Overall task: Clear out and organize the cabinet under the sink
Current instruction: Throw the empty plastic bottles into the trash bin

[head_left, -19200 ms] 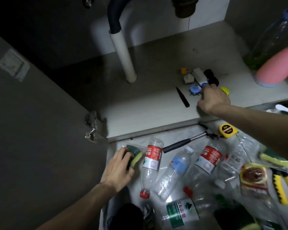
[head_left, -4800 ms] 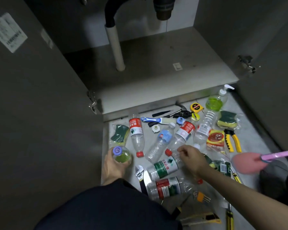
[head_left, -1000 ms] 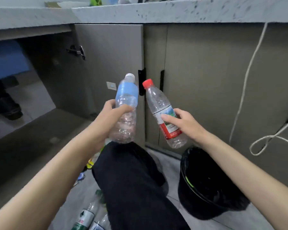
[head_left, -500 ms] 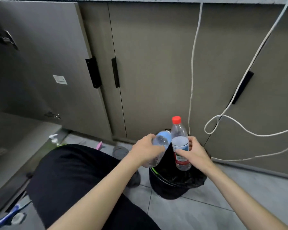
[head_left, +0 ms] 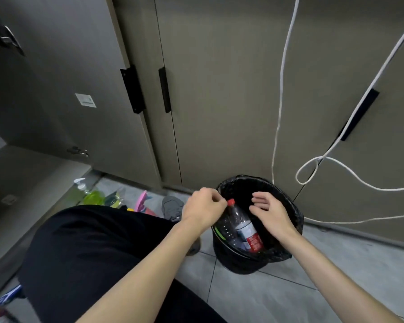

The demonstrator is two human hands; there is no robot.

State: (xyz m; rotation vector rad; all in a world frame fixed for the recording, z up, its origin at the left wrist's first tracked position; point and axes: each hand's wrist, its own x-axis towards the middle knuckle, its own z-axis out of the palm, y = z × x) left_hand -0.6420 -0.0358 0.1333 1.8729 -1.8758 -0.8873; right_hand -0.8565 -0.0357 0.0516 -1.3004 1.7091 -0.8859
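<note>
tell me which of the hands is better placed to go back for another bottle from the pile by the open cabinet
Probably the left hand: it hangs beside the bin on the cabinet side. The right hand is over the bin, farther away.

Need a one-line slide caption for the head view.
Both hands, left and right, hover empty over a black bin holding a red-capped bottle.
</note>
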